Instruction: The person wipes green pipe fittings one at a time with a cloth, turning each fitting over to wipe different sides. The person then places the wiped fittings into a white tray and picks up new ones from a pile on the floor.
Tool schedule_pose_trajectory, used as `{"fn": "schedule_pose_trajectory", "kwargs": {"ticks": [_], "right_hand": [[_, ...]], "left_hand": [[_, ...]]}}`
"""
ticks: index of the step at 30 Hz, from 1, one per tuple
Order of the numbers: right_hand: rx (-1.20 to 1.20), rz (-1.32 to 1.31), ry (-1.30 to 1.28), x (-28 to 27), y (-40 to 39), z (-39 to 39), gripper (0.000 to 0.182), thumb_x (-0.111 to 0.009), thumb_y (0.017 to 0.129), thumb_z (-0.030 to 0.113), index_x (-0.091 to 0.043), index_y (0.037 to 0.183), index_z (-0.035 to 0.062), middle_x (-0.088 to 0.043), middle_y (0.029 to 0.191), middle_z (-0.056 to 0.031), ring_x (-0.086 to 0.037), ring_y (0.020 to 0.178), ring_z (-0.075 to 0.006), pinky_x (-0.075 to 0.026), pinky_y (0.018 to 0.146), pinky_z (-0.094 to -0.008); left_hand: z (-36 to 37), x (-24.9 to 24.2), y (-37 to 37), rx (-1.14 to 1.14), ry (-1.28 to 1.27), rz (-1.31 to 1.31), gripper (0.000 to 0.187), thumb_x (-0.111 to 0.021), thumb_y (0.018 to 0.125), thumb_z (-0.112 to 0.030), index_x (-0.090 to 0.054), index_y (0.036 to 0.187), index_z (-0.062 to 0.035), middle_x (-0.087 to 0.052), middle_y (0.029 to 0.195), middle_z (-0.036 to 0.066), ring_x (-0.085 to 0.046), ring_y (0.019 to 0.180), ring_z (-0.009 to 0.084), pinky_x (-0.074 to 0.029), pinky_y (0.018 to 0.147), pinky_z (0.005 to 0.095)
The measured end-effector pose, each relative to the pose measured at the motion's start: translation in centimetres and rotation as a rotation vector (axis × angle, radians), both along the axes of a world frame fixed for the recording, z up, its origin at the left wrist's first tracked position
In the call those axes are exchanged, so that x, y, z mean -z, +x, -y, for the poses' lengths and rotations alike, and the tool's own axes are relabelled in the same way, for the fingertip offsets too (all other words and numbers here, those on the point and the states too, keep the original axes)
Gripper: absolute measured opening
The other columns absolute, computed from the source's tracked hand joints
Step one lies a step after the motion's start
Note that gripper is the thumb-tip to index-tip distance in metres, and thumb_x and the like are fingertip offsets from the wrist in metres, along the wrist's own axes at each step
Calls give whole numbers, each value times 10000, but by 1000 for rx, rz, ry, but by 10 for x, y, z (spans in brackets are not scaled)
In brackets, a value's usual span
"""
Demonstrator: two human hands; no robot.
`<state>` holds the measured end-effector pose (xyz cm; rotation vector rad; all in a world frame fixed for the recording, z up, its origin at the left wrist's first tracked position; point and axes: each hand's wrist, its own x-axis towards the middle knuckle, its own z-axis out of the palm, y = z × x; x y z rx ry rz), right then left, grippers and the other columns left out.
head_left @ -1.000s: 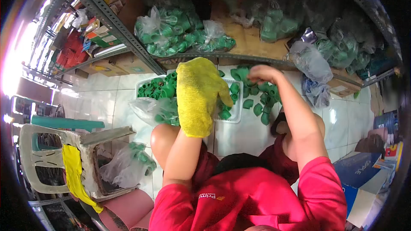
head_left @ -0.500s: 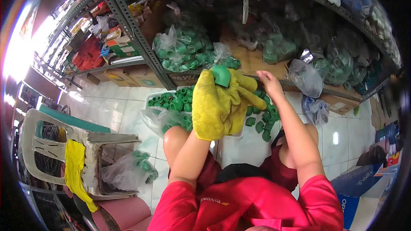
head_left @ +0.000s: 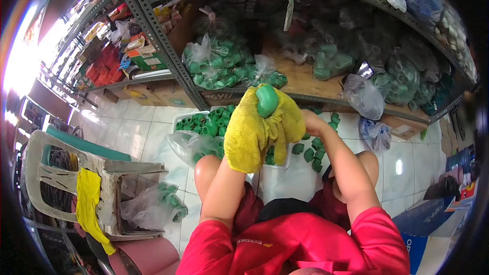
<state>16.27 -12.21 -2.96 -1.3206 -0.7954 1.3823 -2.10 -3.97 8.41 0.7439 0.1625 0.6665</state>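
A yellow towel-like cloth [head_left: 244, 135] covers my left hand [head_left: 233, 169], leaving only the wrist bare. Through the cloth it grips a green pipe elbow [head_left: 267, 101], which sticks out at the top. My right hand [head_left: 313, 123] is closed on the right side of the cloth, close to the elbow; its fingertips are hidden in the folds. Below lie loose green elbows [head_left: 317, 154] on the tiles, and more green fittings [head_left: 211, 122] fill a white tray [head_left: 176, 124].
Bagged green fittings [head_left: 216, 61] sit on the metal shelf [head_left: 168, 46] ahead. On the left stands a worn plastic chair [head_left: 109, 173] with a yellow cloth strip [head_left: 90, 201], beside a clear bag [head_left: 153, 206] of fittings. A blue box [head_left: 420, 219] is at the right.
My right hand has come down and left from beside the cloth and now grasps it. The cloth is gathered closer around the elbow, which has turned in my left hand.
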Motion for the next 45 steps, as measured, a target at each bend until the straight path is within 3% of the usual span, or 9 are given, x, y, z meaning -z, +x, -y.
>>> {"fn": "schedule_pose_trajectory", "kwargs": {"ticks": [7,11,19,23,28,33,37,40,45], "right_hand": [[280,-506,371,-49,2,4,352,-484,873,219,-462,1163,20,-529,1110,-75,-520,1004,-175,-434,854,-314],[238,432,327,-74,-45,3,545,-615,788,208,-378,1241,20,-504,1149,-82,-468,1083,-179,-357,932,-299],[618,455,463,-62,-53,-8,334,-545,841,244,-484,1090,30,-564,979,-65,-538,909,-177,-421,811,-297],[573,-433,169,-47,-33,-18,250,-469,876,256,-518,1015,54,-574,927,-63,-577,767,-169,-483,648,-317],[487,326,485,-47,-77,-6,437,-500,873,257,-370,1216,19,-463,1138,-69,-425,1066,-141,-341,900,-272],[444,565,540,-48,-67,-9,385,-520,858,207,-409,1169,9,-506,1083,-80,-456,1043,-150,-357,888,-280],[549,273,446,-58,-49,-14,261,-484,880,229,-513,1013,6,-585,912,-59,-556,853,-145,-429,769,-255],[456,-399,400,-50,-39,-13,292,-393,900,243,-510,1046,20,-568,981,-80,-543,873,-140,-422,780,-250],[549,-47,323,-43,-69,-6,501,-452,884,351,-347,1255,32,-477,1129,-61,-464,1022,-158,-341,901,-266]], "left_hand": [[1,-3,4,130,-338,61,348,-489,876,-266,-459,1142,-43,-535,1055,114,-542,957,231,-456,832,318],[1,40,28,260,-438,126,389,-440,901,-302,-434,1198,-51,-524,1118,123,-536,995,229,-454,833,319],[33,126,29,-18,582,-369,443,-535,845,-121,-371,1250,-51,-438,1196,73,-410,1081,174,-333,931,278],[35,126,37,-58,778,-382,432,-530,848,-129,-373,1245,-60,-423,1222,68,-414,1081,181,-341,929,283],[2,98,43,482,-448,408,418,-388,912,-323,-390,1244,-69,-470,1188,87,-461,1073,199,-359,931,307],[8,116,44,240,-363,193,444,-436,886,-329,-395,1244,-69,-486,1172,90,-461,1083,208,-350,942,304],[12,131,45,-107,957,-522,490,-628,724,-103,-422,1165,-49,-484,1109,89,-445,1044,222,-349,912,299],[15,114,40,92,413,-347,393,-582,788,-194,-453,1133,-57,-502,1094,75,-465,1026,212,-369,895,302],[8,66,42,222,-444,30,466,-441,866,-434,-457,1173,-83,-513,1141,91,-528,997,213,-450,840,336]]}}
